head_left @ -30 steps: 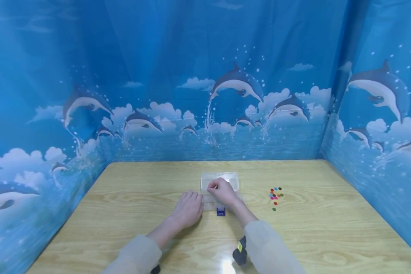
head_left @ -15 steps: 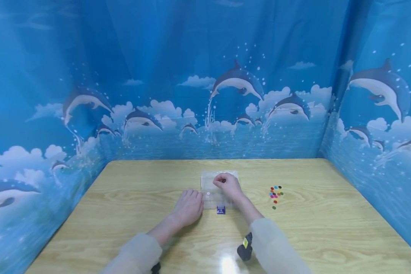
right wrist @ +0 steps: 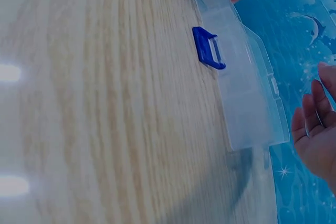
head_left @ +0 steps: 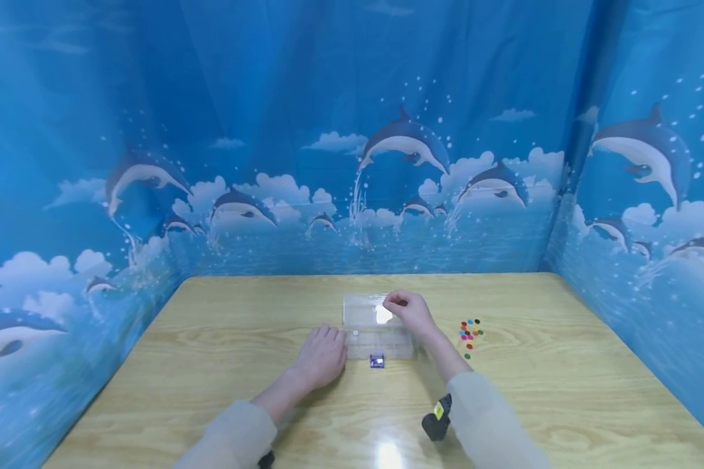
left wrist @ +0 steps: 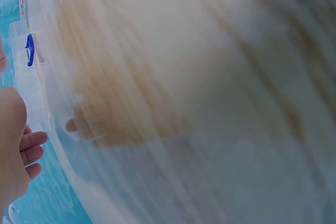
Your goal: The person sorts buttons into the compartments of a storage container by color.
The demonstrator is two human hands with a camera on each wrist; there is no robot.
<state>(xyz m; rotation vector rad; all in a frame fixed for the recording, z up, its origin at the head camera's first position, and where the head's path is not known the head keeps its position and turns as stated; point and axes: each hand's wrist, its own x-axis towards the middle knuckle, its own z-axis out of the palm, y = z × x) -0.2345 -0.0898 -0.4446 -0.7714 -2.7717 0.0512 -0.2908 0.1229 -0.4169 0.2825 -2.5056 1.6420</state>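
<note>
A clear plastic box (head_left: 381, 345) lies on the table with its lid (head_left: 360, 311) laid back and a blue latch (head_left: 377, 361) at the front. One small white disc (head_left: 355, 333) sits in a left-hand compartment. My left hand (head_left: 322, 355) rests on the table against the box's left end, its fingertips (left wrist: 35, 154) right at the end wall. My right hand (head_left: 412, 314) hovers over the right side of the lid, fingers bent loosely; nothing shows between them. In the right wrist view its fingers (right wrist: 312, 109) are apart from the box.
Several small coloured discs (head_left: 468, 333) lie loosely on the table to the right of the box. The wooden table (head_left: 240, 306) reaches back to a blue dolphin-print curtain (head_left: 305, 215). A wrist camera (head_left: 436, 422) hangs beneath the right sleeve.
My right hand has moved right, from over the middle of the box to the lid's right side, uncovering the white disc in its compartment. The left hand has stayed in place.
</note>
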